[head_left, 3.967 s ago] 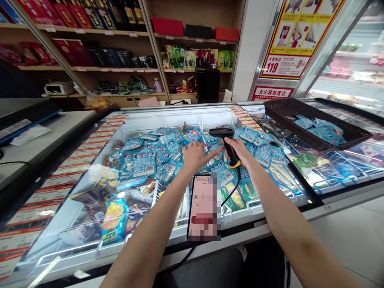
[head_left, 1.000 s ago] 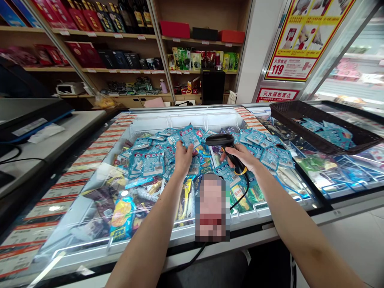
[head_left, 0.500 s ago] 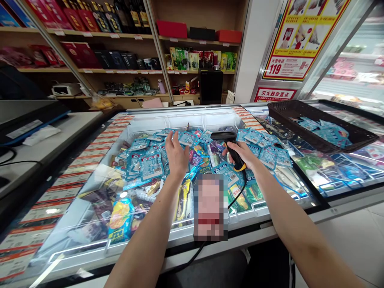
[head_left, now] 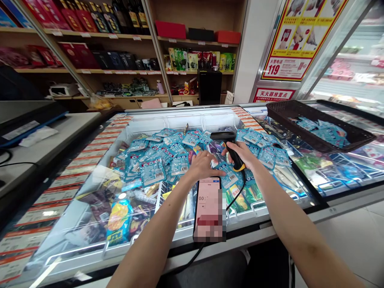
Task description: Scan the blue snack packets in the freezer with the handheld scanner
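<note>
The grip of the right hand (head_left: 242,155) wraps the handle of a black, yellow-trimmed, pistol-shaped scanner (head_left: 229,137), whose head points left, its long axis nearly level, over flat, blue, glossy packets (head_left: 153,173), while the left hand (head_left: 201,165) has fingers loosely spread near them, contact impossible to tell.

Right hand (head_left: 243,155) grips black barcode scanner (head_left: 233,150) by handle; scanner head points left. Left hand (head_left: 202,166), fingers spread, at top end of phone (head_left: 207,206); contact unclear. Blue packets (head_left: 152,173) scattered across chest freezer (head_left: 180,120). Dark basket (head_left: 292,132), right: more packets inside. Behind: shelving (head_left: 186,12) with bottles (head_left: 103,18).
</note>
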Demonstrator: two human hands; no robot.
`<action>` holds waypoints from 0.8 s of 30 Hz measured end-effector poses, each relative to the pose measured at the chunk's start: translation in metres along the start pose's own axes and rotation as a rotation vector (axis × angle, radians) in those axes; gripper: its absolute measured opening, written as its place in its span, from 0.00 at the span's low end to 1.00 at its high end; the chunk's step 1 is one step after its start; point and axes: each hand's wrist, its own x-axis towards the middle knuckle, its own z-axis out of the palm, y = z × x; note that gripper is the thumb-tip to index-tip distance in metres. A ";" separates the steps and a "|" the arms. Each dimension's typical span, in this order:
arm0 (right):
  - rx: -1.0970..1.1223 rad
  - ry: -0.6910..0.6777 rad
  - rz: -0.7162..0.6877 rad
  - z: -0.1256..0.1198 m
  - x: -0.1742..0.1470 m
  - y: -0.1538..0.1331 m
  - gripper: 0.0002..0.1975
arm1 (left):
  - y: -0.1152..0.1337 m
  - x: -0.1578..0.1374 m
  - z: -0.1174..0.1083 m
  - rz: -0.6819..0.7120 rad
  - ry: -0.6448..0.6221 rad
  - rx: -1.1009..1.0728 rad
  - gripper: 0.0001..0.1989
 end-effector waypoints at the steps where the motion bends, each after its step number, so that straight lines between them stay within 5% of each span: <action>1: -0.001 0.001 0.001 0.000 0.000 0.000 0.19 | 0.000 0.001 0.001 0.000 -0.004 0.016 0.30; 6: -0.039 -0.013 0.009 0.000 0.000 0.000 0.21 | -0.009 0.008 0.003 -0.044 0.032 -0.089 0.25; 16: 0.001 -0.025 -0.020 0.001 -0.002 0.000 0.19 | -0.048 0.005 -0.009 -0.200 0.662 -0.543 0.19; 24: -0.047 -0.141 -0.044 0.002 -0.008 -0.008 0.19 | -0.065 0.002 -0.013 -0.208 0.831 -0.603 0.22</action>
